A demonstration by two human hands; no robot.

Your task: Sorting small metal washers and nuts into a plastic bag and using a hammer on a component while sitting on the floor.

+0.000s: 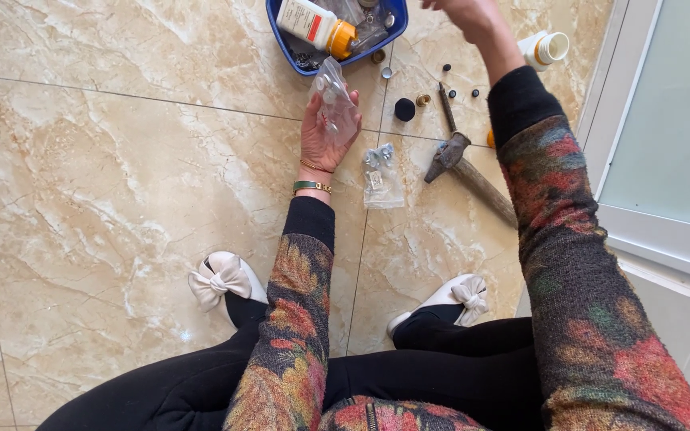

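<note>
Blue tub (281,49): we see a white bottle with an orange cap (315,25) lying in it among clear bags and small metal parts; its far side is cut off by the frame edge.
Left hand (323,132): we hold a small clear plastic bag (335,102) upright in the fingers, just below the tub; contents hard to make out.
Bag axis: long axis runs away from us, top toward the tub.
Right hand (465,12): raised, mostly cut off; we cannot tell its grip.
Floor: second clear bag with metal fittings (381,174), hammer (465,164), scattered small caps.
</note>
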